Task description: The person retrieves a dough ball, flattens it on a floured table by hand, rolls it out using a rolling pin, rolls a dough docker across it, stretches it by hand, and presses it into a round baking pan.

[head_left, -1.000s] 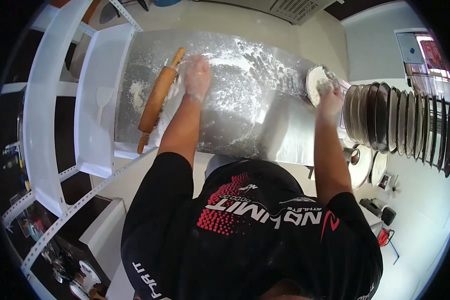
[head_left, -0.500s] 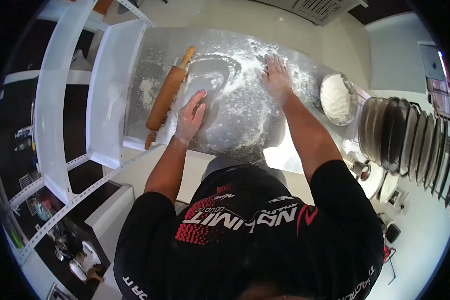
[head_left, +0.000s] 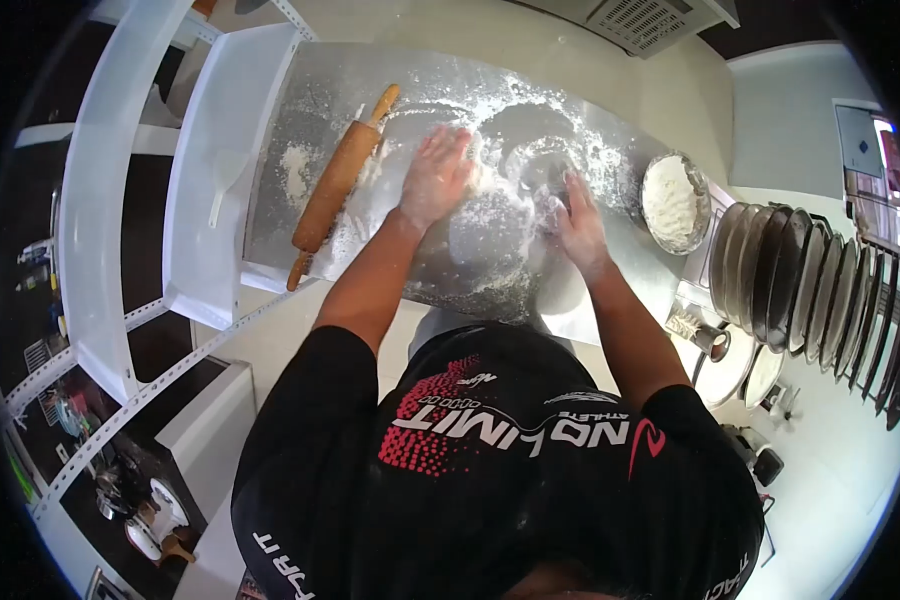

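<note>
White flour (head_left: 510, 165) is streaked across a metal table (head_left: 450, 262). My left hand (head_left: 437, 178) lies flat on the floured surface, fingers stretched forward and nothing held. To its right, my right hand (head_left: 578, 222) is over the table with fingers extended and thumb apart, also holding nothing. A wooden rolling pin (head_left: 338, 185) rests at a slant left of my left hand, apart from it. Beyond my right hand, at the table's right end, stands a metal bowl (head_left: 676, 203) full of flour.
White shelves (head_left: 220, 170) on a slotted metal frame border the table on the left. A row of round pans (head_left: 770, 270) stands in a rack at the right. A vented metal appliance (head_left: 638, 22) sits on the floor past the far edge.
My left hand has moved forward and right, onto the flour. My right hand has drawn back toward me, leaving a curved swept mark. The rolling pin stays on the table.
</note>
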Demonstrator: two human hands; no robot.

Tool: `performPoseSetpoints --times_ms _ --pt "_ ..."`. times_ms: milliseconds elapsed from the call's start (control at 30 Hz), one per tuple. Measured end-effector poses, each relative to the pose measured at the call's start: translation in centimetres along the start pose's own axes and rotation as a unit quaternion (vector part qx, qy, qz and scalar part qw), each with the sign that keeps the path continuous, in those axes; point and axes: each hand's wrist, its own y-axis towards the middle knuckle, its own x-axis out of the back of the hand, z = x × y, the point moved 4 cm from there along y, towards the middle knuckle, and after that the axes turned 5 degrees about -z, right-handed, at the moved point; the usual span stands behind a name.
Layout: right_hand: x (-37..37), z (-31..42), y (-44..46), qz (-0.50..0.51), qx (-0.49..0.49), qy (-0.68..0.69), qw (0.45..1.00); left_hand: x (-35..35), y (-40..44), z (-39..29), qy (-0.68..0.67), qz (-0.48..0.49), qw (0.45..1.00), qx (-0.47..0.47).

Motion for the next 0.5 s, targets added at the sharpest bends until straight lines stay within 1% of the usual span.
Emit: performPoseSetpoints --times_ms 67,133,167,300,333,467,500 --pt "0.1 -0.8 -2.0 0.03 -0.01 -0.085 0.996 -0.9 -1.1 -1.5 0.102 0.09 0.989 -0.066" --pt "-0.2 -1.4 -3.2 0.059 -0.018 -0.161 0.985 -1.0 -2.0 -2.5 0.21 0.178 0.952 -0.133" --pt "-0.3 -1.3 -3.2 0.056 -0.018 -0.158 0.986 -0.5 -2.0 -2.3 0.213 0.179 0.951 -0.137" --pt "-1.6 0.3 -3.7 0.068 0.014 -0.104 0.992 2.5 -3.1 -0.9 0.307 0.151 0.937 -0.068" --pt "-2.1 0.8 -3.5 0.063 0.02 -0.099 0.993 2.3 -3.3 -1.0 0.315 0.148 0.935 -0.072" --pt "-5.2 2.4 -2.7 0.185 0.059 -0.066 0.979 -2.3 -4.9 -3.0 0.23 0.24 0.938 -0.097" --pt "-4.9 2.6 -2.3 0.149 0.043 -0.018 0.988 -1.9 -4.8 -3.8 0.233 0.238 0.938 -0.099"
